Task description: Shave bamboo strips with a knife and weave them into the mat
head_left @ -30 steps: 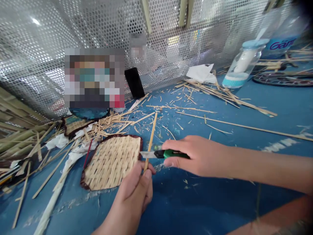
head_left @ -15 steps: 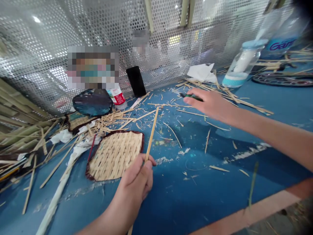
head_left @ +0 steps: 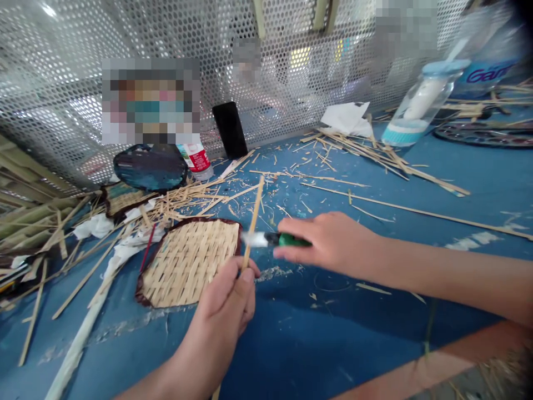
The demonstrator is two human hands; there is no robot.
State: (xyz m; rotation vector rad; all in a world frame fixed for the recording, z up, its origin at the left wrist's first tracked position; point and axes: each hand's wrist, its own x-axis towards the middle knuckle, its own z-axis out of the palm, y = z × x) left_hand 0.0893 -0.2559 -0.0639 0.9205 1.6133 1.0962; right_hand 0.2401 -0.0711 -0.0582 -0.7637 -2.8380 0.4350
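Presumably light and stiff, the bamboo strip (head_left: 252, 225) beside the woven mat (head_left: 189, 261) is pinched low by the left hand (head_left: 227, 311), the knife (head_left: 283, 239) clasped by the right hand (head_left: 328, 241).

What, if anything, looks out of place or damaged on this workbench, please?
Bamboo offcuts litter the blue table, heaped thickest left of the woven mat. The paint is scraped white near the right hand, which holds a green knife at the strip in the left hand.
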